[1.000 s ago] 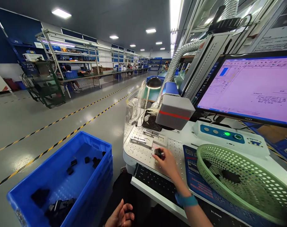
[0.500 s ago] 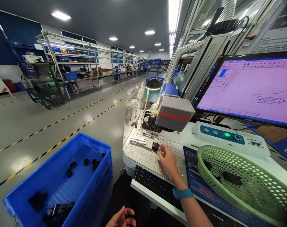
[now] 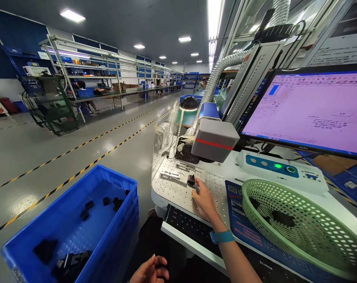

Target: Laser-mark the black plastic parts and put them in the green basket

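My right hand (image 3: 204,198) reaches over the perforated white work plate (image 3: 174,192), its fingertips pinched on a small black part (image 3: 191,180) that sits against the metal fixture (image 3: 176,175) under the grey laser head (image 3: 214,140). A teal band circles that wrist. My left hand (image 3: 150,270) rests low at the bottom edge with its fingers curled around a dark item that I cannot make out.
A blue bin (image 3: 75,224) with several black parts stands at my left. A green mesh basket (image 3: 299,226) with a few black parts sits at the right. A black keyboard (image 3: 191,226) lies below the plate, a monitor (image 3: 309,110) above. The aisle runs left.
My right hand carried the black part forward from the plate's front up to the fixture under the laser head. My left hand stayed low.
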Tool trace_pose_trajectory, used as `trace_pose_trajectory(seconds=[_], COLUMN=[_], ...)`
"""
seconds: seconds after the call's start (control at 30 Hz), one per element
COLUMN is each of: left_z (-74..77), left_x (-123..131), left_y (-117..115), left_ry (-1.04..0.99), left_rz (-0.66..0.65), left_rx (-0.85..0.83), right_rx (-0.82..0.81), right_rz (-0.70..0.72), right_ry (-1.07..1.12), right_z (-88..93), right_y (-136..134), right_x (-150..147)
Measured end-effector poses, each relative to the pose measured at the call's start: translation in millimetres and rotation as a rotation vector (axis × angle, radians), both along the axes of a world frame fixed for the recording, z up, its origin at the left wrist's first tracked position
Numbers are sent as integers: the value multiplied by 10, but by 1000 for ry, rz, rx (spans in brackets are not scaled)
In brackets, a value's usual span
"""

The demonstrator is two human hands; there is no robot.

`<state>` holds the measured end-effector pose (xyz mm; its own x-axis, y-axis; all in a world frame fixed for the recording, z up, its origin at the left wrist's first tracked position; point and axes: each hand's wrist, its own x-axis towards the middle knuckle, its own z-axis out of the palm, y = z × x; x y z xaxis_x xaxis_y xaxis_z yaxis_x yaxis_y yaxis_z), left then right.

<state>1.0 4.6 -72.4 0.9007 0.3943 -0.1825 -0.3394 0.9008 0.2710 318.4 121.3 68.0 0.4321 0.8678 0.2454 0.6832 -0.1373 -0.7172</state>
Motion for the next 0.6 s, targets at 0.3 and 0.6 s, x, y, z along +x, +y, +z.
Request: trace_pose_trajectory(seconds=[0.3,0.6], left_z=[57,157], left_x=[19,59], left_y=[21,94], left_ry=[7,75], left_rz=[-9,96], left_rx=[-10,-433], right_rx=[25,-128], right_rz=[30,221], right_ry=[79,-191], right_z=[134,-191], right_y=[-490,-1602], right_x=[39,-398])
